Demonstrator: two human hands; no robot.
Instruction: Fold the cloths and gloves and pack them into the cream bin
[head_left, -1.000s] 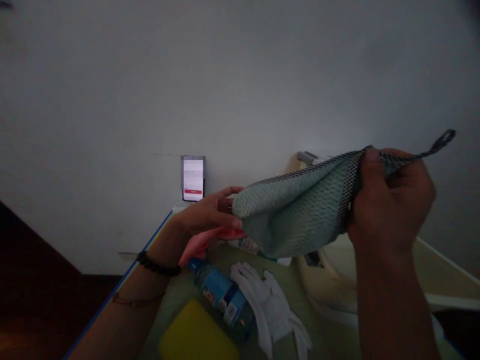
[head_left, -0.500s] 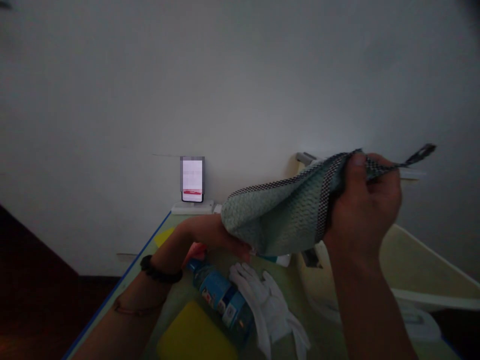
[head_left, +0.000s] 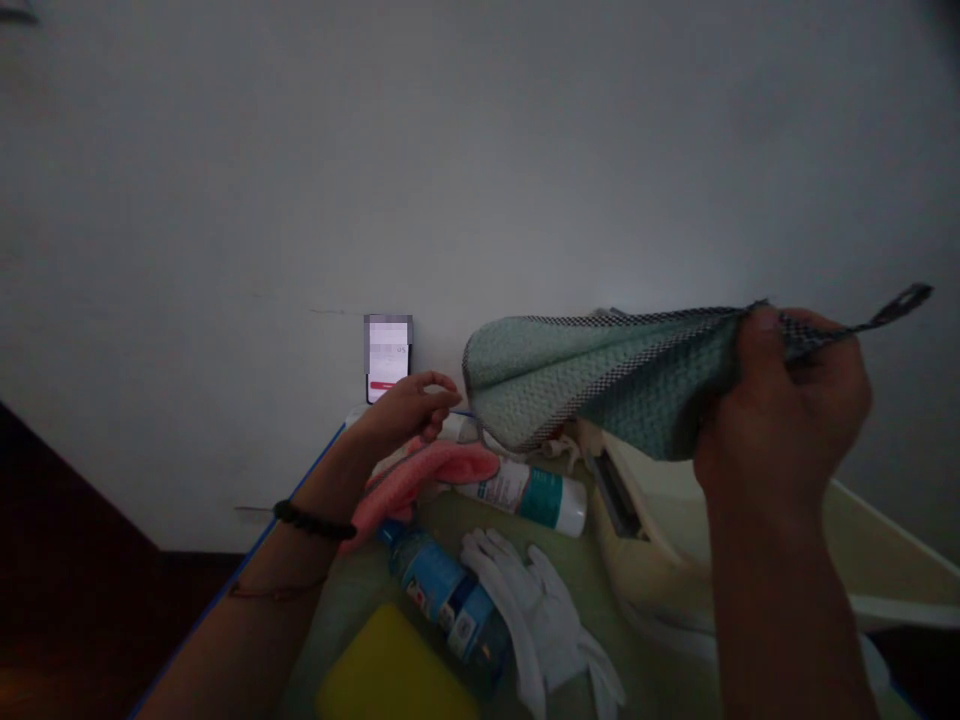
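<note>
My right hand (head_left: 787, 400) is closed on one end of a green cleaning cloth (head_left: 600, 380) with a black-and-white checked border, holding it up in the air. A thin hanging loop sticks out to the right beyond the fingers. The folded cloth stretches leftward from that grip. My left hand (head_left: 412, 408) hovers just beside the cloth's left end, fingers loosely bent and nothing visible in them. Below it lies a pink cloth (head_left: 420, 475), next to a white and teal tube (head_left: 536, 495).
A blue-labelled bottle (head_left: 450, 605), white gloves (head_left: 540, 610) and a yellow item (head_left: 394, 670) lie on the green tabletop (head_left: 577, 565). A cream-coloured appliance or container (head_left: 652, 560) stands right. A lit phone (head_left: 388, 360) leans near the wall (head_left: 480, 150).
My right hand has moved right with the green cloth, which is more stretched out. My left hand has come out from under the cloth and risen, uncovering the pink cloth and the tube.
</note>
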